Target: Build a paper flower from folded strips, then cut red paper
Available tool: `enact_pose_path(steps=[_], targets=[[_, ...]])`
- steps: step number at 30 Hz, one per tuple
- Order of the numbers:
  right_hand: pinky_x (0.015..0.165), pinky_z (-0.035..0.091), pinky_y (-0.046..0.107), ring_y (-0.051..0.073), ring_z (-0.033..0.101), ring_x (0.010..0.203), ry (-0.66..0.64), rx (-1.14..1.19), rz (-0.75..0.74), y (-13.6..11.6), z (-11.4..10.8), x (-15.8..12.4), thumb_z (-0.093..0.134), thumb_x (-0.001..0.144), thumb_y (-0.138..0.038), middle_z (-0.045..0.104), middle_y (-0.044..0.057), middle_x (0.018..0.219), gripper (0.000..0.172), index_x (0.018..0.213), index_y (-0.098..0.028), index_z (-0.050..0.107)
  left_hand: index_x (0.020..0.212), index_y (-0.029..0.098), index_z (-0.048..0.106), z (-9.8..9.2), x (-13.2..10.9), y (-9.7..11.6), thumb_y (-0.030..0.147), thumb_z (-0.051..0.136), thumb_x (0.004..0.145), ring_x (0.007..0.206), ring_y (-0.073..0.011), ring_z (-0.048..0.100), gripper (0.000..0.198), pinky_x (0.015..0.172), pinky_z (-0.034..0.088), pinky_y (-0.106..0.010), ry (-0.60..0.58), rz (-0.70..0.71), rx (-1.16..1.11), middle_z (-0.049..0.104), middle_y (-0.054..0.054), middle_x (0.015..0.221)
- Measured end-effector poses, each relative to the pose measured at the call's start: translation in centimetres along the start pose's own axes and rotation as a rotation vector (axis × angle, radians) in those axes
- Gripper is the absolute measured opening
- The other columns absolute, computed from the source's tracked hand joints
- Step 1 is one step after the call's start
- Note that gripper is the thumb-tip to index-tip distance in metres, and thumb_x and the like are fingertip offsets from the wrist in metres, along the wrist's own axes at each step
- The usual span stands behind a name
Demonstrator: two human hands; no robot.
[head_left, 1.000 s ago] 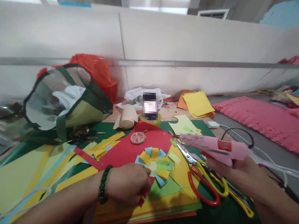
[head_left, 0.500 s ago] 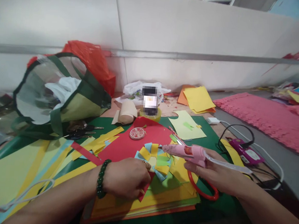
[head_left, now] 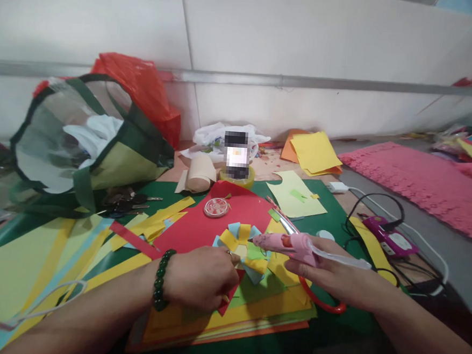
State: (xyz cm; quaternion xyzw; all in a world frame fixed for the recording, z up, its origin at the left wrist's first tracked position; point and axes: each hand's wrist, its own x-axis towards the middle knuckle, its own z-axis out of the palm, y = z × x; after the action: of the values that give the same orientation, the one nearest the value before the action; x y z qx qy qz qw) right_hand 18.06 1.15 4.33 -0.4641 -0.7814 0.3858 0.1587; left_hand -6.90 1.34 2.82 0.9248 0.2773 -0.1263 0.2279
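Coloured paper sheets cover the green counter (head_left: 338,222) below a white wall, and on the red sheet (head_left: 200,228) lies a paper flower (head_left: 241,246) of blue, yellow and green petals. At its near left edge the left hand (head_left: 202,277), a bead bracelet (head_left: 160,279) on the wrist, has its grip curled shut, fingertips pinching the flower. Opposite, the right hand (head_left: 334,278) has its grip closed round a pink glue gun (head_left: 291,244), nozzle tip right over the flower's right-hand petals, with red-handled scissors (head_left: 324,306) lying beneath the hand.
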Motion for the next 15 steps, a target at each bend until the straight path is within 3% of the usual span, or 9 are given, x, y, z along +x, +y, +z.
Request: enact_pose_path(steps=[3, 8, 15], targets=[[0.096, 0.051, 0.033, 0.026, 0.062, 0.115, -0.089, -0.011, 0.028, -0.02, 0.2, 0.23, 0.05, 0.091, -0.05, 0.068, -0.001, 0.124, 0.042, 0.126, -0.034, 0.065, 0.064, 0.018, 0.063, -0.08, -0.05, -0.08, 0.022, 0.072, 0.076, 0.069, -0.0162, 0.058, 0.014, 0.055, 0.04, -0.026, 0.011, 0.003, -0.012, 0.063, -0.002, 0.08], [0.095, 0.051, 0.037, 0.028, 0.063, 0.111, -0.084, -0.109, 0.058, 0.45, 0.61, 0.47, 0.047, 0.089, -0.057, 0.072, 0.002, 0.113, 0.044, 0.119, -0.032, 0.069, 0.07, 0.018, 0.064, -0.52, 0.06, -0.25, 0.021, 0.073, 0.076, 0.074, -0.0166, 0.059, 0.011, 0.059, 0.041, -0.025, -0.054, -0.02, -0.057, 0.064, -0.003, 0.087], [0.097, 0.05, 0.037, 0.028, 0.064, 0.112, -0.102, -0.07, 0.027, -0.34, 0.33, 0.69, 0.047, 0.09, -0.054, 0.072, 0.002, 0.115, 0.042, 0.117, -0.032, 0.07, 0.069, 0.017, 0.064, -0.82, 0.18, -0.55, 0.021, 0.071, 0.078, 0.069, -0.0136, 0.056, 0.012, 0.057, 0.04, -0.025, -0.031, -0.024, -0.087, 0.062, -0.003, 0.095]])
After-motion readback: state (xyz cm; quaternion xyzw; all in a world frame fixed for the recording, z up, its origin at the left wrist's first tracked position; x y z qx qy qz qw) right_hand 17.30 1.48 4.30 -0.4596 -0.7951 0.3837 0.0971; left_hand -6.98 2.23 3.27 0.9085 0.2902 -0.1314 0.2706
